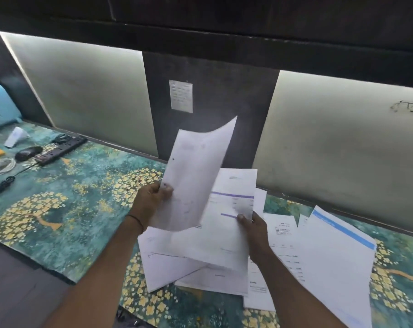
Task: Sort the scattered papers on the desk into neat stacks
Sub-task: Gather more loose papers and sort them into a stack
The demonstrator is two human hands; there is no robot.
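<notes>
Both hands are busy here. The left hand (153, 197) pinches a mostly blank sheet (196, 176) by its lower left edge, with the fingers (164, 188) curled round it. The sheet stands up tall and flops over at the top.

The right hand (255, 230) grips a purple-lined sheet (233, 204) near its lower right corner, thumb on top and the rest of the hand underneath. That sheet sits partly behind the blank one. Both are lifted above the bench (70, 209), which has a green cover with yellow flowering trees on it.

Under the hands a messy pile of papers (191, 268) lies on the bench, the sheets overlapping at all sorts of angles. To the right, a blue-striped sheet (338, 256) lies tilted on top of more printed pages.

Way off at the left end of the bench are a black mouse (28, 152), a black power strip (61, 150) and a coiled black cable (0, 187). A light blue fan heater (0, 107) sits in the corner. A small note (181, 96) hangs on the dark wall panel behind.
</notes>
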